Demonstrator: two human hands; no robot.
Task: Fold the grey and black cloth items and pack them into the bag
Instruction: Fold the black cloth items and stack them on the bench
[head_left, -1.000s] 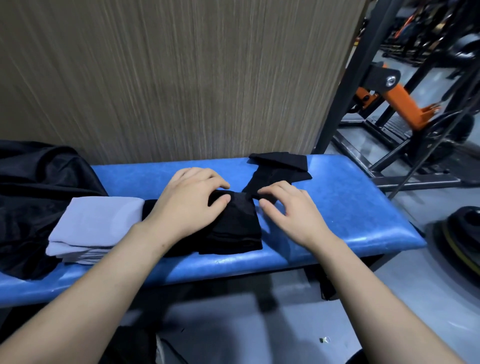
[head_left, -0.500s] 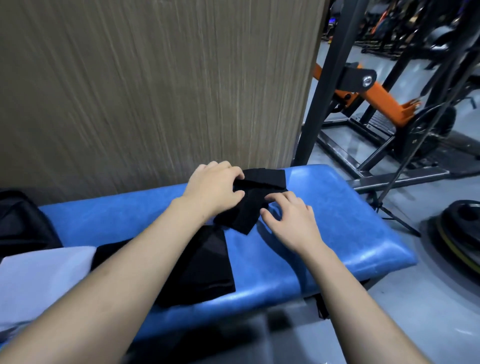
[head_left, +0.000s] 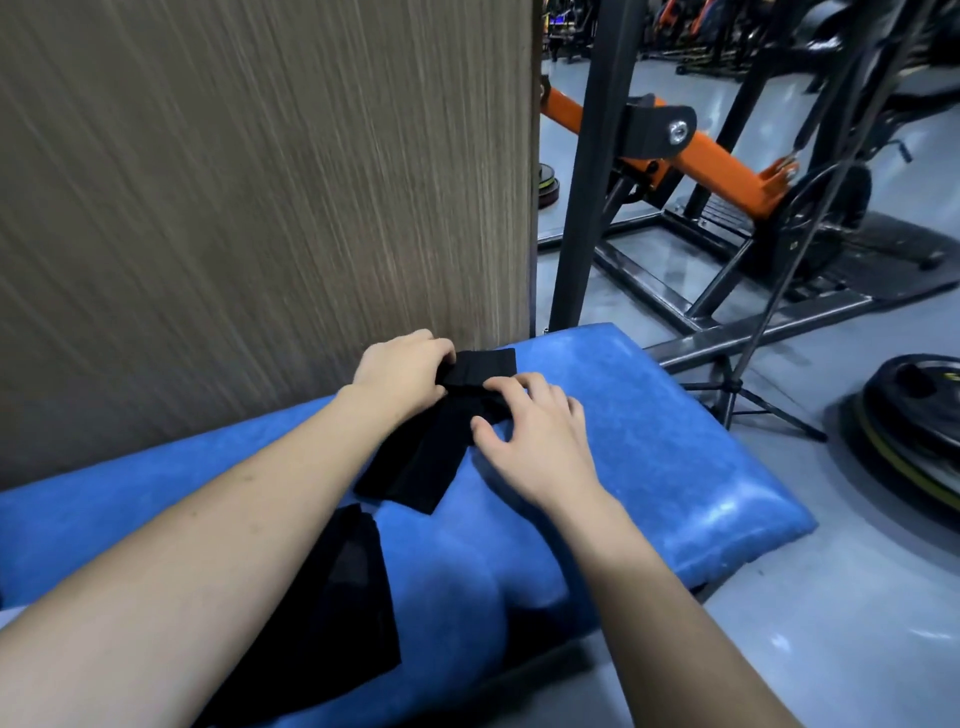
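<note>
A small black cloth (head_left: 434, 457) is being worked on the blue padded table (head_left: 649, 467), lying as a narrow strip slanting toward the person from between the two hands. Its far end is pinched by the left hand (head_left: 402, 376), whose fingers are curled shut over the fabric, while the right hand (head_left: 535, 441) is laid flat beside it, fingers spread and loose, with only the fingertips (head_left: 501, 387) resting on the cloth, nothing gripped. A larger folded black cloth (head_left: 332, 613) is found under the left forearm, nearer the person; the bag is not seen in this view. The likeliest fault is judged to be the thin strip slipping or bunching as it is doubled over, since it is held firmly at one end only and the vinyl looks slick. Just beyond the left hand the wood-grain wall (head_left: 260, 182) stands close, so little room is left that way; to the right of the right hand bare padding runs to the rounded table end, past which cloth could drop to the floor (head_left: 831, 649).
</note>
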